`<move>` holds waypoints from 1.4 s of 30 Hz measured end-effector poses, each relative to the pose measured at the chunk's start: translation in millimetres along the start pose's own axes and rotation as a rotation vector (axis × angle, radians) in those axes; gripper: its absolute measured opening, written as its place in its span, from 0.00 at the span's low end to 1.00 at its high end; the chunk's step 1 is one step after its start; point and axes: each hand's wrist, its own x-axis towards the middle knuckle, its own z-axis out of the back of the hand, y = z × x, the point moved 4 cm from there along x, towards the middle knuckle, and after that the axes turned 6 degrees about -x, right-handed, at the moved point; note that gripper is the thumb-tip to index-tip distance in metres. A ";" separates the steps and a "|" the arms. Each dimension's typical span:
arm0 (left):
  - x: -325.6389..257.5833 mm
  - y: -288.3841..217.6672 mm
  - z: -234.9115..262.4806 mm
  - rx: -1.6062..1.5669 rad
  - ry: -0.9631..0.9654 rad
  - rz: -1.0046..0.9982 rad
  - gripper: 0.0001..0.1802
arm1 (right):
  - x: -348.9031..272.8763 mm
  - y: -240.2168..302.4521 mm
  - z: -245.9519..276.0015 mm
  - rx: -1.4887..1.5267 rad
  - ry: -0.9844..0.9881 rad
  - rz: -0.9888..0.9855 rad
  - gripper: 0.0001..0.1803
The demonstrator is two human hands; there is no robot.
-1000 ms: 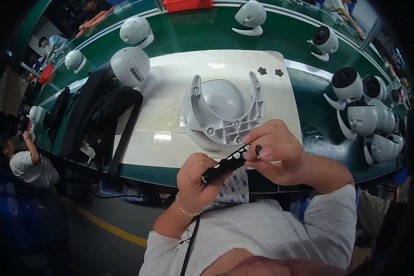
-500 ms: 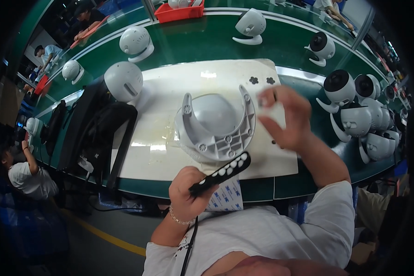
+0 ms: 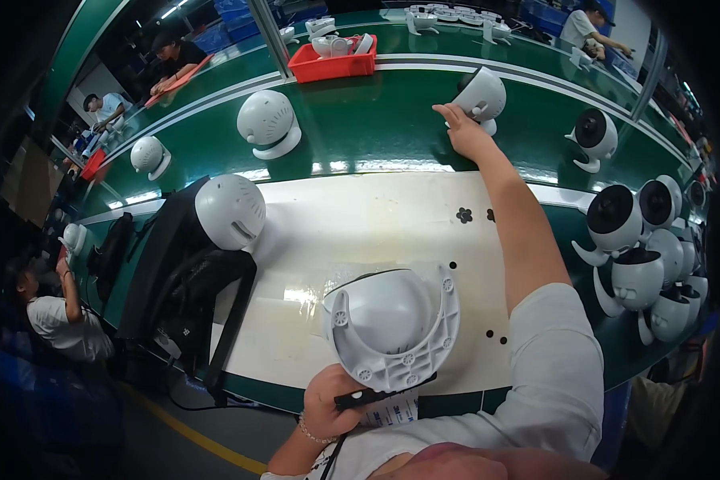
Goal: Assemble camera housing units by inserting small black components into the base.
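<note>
My left hand (image 3: 331, 400) is closed around a black strip (image 3: 360, 397) bearing white oval spots, at the near edge of the work mat. Just beyond it, a white rounded device (image 3: 384, 308) lies with its curved, ribbed foot (image 3: 444, 340) facing up; the strip partly passes under the foot's near edge. My right arm stretches far forward. With fingers extended, my right hand (image 3: 468, 134) is beside another white round device (image 3: 486, 94) on the green surface, overlapping its lower left side. Whether it touches that device, I cannot tell.
The pale mat (image 3: 376, 200) carries black flower-shaped pieces (image 3: 464, 214) and small black dots (image 3: 490, 334). Left of it sit a black bag (image 3: 172, 280) and a white device (image 3: 230, 212). White devices (image 3: 616, 220) cluster at right. A red bin (image 3: 332, 66) stands at the far side. Other people work beyond.
My right hand has gone from beside the upturned foot to the device at the far side. My left hand still holds the strip, now nearer the foot's edge. The whole view has shifted.
</note>
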 end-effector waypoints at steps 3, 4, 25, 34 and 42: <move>3.7 -1.8 0.5 0.016 0.042 0.003 0.13 | -18.8 -6.2 16.4 -0.158 -0.021 0.116 0.33; -0.7 1.7 2.8 0.011 0.027 0.051 0.13 | -33.7 8.5 34.9 -0.085 -0.059 0.115 0.31; -11.7 -3.4 -5.8 -0.169 -0.141 -0.136 0.10 | -246.4 178.9 199.3 0.935 -0.010 0.350 0.43; -4.0 -22.8 -17.0 0.015 -0.044 -0.310 0.15 | -261.3 249.7 192.4 1.185 0.155 0.486 0.35; -3.9 -28.2 -23.8 0.101 -0.026 -0.413 0.22 | -264.6 242.5 202.7 0.933 0.106 0.514 0.36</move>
